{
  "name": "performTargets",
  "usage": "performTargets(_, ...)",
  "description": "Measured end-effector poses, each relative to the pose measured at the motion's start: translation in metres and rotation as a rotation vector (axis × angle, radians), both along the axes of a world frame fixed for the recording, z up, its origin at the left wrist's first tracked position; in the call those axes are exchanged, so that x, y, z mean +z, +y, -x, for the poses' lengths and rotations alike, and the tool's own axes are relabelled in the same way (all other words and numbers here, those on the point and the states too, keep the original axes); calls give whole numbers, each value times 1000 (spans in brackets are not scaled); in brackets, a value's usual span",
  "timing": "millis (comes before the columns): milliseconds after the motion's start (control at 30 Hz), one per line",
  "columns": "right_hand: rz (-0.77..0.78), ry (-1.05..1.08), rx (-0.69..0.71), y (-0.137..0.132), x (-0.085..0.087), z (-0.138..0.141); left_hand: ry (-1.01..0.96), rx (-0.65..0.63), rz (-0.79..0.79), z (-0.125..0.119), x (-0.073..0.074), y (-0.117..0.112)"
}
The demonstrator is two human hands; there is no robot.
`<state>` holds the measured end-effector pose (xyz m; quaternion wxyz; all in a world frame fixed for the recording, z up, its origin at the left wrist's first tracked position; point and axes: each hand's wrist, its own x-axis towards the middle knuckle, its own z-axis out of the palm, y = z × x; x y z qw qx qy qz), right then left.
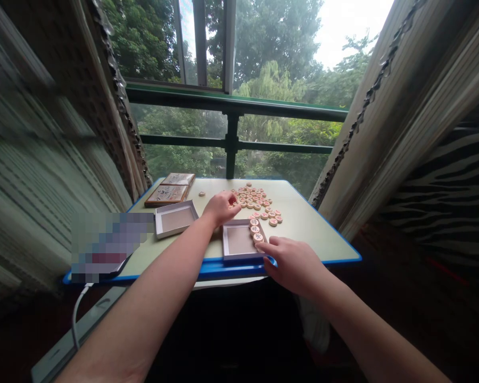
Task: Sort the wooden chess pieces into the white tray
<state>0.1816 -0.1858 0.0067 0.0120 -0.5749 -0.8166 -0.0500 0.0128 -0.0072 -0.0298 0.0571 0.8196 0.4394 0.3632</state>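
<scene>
Round wooden Chinese chess pieces (254,198) lie in a loose pile on the table, marked with red or dark characters. At the pile's left edge my left hand (220,207) has its fingers pinched on a Chinese chess piece, partly covered by the fingertips. A shallow box (239,242) rests at the near table edge, with a column of pieces (255,230) along its right side. My right hand (293,261) grips the box's near right corner; the index finger reaches over the rim beside the nearest piece and the thumb is lower, outside.
Left of the left forearm sits a second shallow tray (178,218). Behind it lies a brown folded board (171,189), with one stray piece (201,194) nearby. A blurred-out device (112,247) with a white cable (76,314) is at the left edge. Curtains (367,106) flank the window.
</scene>
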Motion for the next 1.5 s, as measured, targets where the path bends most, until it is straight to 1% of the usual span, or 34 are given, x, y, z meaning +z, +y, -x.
performTargets(100, -3, 33, -11, 1, 0, -2, 6, -9, 0, -1, 1, -2)
performTargets(233, -14, 69, -6, 8, 1, -3, 39, -71, -7, -3, 4, -5)
performTargets(367, -3, 40, 47, 17, 4, 1, 84, -97, 9, -4, 7, -8)
performTargets(500, 11, 4, 30, 23, 4, 5, 88, -103, 22, -4, 7, -9)
performTargets(700, -7, 22, 25, 23, 4, 4, 95, -101, 32, -4, 7, -9)
performTargets(833, -39, 62, 33, 19, 4, -2, 122, -129, 42, -5, 11, -12)
performTargets(933, -48, 74, 59, 16, 0, -8, 202, -213, 76, -6, 17, -17)
performTargets(1033, -73, 95, 52, 16, -6, -13, 292, -274, 152, -6, 22, -24)
performTargets(1233, -125, 150, 41, 19, -15, -17, 400, -299, 244, -8, 26, -34)
performTargets(1500, -143, 288, 112, 22, -20, -22, 431, -321, 205, -12, 22, -31)
